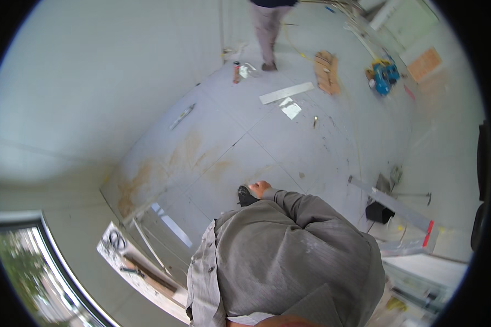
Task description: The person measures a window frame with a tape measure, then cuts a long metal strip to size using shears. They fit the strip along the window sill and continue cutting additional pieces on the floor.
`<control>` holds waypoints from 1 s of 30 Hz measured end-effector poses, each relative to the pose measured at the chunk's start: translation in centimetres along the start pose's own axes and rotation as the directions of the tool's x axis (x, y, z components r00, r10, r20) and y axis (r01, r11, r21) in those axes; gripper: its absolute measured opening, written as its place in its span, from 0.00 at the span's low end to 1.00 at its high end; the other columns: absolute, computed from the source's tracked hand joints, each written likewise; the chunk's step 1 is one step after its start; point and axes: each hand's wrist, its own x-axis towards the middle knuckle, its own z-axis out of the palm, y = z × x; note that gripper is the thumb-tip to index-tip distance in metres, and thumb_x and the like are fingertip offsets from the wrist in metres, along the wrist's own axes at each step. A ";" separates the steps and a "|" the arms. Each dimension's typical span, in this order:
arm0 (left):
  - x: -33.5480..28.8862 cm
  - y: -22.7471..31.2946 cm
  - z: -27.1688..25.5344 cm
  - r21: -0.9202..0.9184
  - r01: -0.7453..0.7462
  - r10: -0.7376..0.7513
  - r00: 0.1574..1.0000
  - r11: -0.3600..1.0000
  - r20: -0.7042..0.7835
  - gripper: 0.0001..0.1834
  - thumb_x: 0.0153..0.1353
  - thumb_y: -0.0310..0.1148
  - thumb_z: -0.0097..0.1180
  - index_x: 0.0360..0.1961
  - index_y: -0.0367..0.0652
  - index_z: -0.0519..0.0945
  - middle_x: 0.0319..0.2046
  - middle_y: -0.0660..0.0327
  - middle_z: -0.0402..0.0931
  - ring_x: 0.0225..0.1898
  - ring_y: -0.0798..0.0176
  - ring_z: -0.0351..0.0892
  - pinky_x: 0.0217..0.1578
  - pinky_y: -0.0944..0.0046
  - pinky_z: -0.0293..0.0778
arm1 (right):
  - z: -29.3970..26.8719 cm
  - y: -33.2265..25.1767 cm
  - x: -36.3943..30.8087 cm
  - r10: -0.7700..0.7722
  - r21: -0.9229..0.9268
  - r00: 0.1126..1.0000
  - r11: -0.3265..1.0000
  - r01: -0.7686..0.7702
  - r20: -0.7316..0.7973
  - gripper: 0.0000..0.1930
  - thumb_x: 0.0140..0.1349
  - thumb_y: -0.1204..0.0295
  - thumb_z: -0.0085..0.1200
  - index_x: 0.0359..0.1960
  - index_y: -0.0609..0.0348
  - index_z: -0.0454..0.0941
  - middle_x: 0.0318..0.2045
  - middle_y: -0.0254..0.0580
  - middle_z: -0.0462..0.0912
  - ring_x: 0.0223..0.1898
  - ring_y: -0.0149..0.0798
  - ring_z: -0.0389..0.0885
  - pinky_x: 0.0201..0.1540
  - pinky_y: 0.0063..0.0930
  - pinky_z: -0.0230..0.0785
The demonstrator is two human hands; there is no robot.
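Grey cloth sleeve (pixel 305 206) reaches from the near right toward the middle, and at its end is the right hand (pixel 261 188). Its fingers (pixel 252 187) point to the left and look slightly bent; how wide they stand, or if they grip something, I cannot tell (the hand appears quite small). A black shoe (pixel 247 197) is just beside them, to the left and a little nearer; I cannot tell if they touch. Of the left hand, out of view, I cannot tell. On the far floor (pixel 245 131) lie a white strip (pixel 287 92) and, farther right, a blue machine (pixel 386 78).
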 end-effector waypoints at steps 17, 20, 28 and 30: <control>-8.8 18.2 49.2 0.478 -0.875 0.023 0.481 0.071 0.876 0.23 0.63 0.51 0.60 0.49 0.44 0.86 0.45 0.57 0.87 0.47 0.56 0.87 0.43 0.53 0.82 | -15.4 15.3 8.8 0.000 -0.406 0.997 0.913 0.031 0.078 0.15 0.63 0.64 0.52 0.49 0.44 0.84 0.42 0.49 0.85 0.48 0.55 0.83 0.49 0.50 0.76; -11.4 25.4 61.6 0.237 -0.936 -0.032 0.254 -0.261 0.967 0.23 0.62 0.51 0.61 0.48 0.45 0.86 0.44 0.58 0.87 0.46 0.56 0.87 0.42 0.53 0.83 | -19.5 15.5 10.5 0.227 -0.267 0.967 0.945 -0.189 0.119 0.16 0.68 0.60 0.47 0.52 0.42 0.84 0.46 0.48 0.85 0.51 0.53 0.82 0.50 0.51 0.76; -26.9 59.4 91.3 -0.057 -0.961 0.181 -0.109 -0.271 0.977 0.15 0.63 0.44 0.57 0.29 0.43 0.83 0.28 0.53 0.86 0.28 0.54 0.86 0.34 0.53 0.82 | -33.0 16.7 19.1 0.454 -0.008 0.873 0.887 -0.463 -0.176 0.13 0.51 0.64 0.67 0.39 0.51 0.84 0.38 0.47 0.86 0.43 0.53 0.85 0.43 0.50 0.77; -32.9 65.9 95.7 0.060 -0.694 0.135 0.223 0.718 0.965 0.25 0.68 0.49 0.53 0.25 0.36 0.78 0.23 0.54 0.82 0.22 0.60 0.84 0.20 0.60 0.80 | -34.2 17.0 21.0 0.442 -0.037 0.871 0.887 -0.460 -0.216 0.12 0.54 0.63 0.64 0.39 0.51 0.84 0.38 0.47 0.86 0.42 0.53 0.85 0.43 0.50 0.77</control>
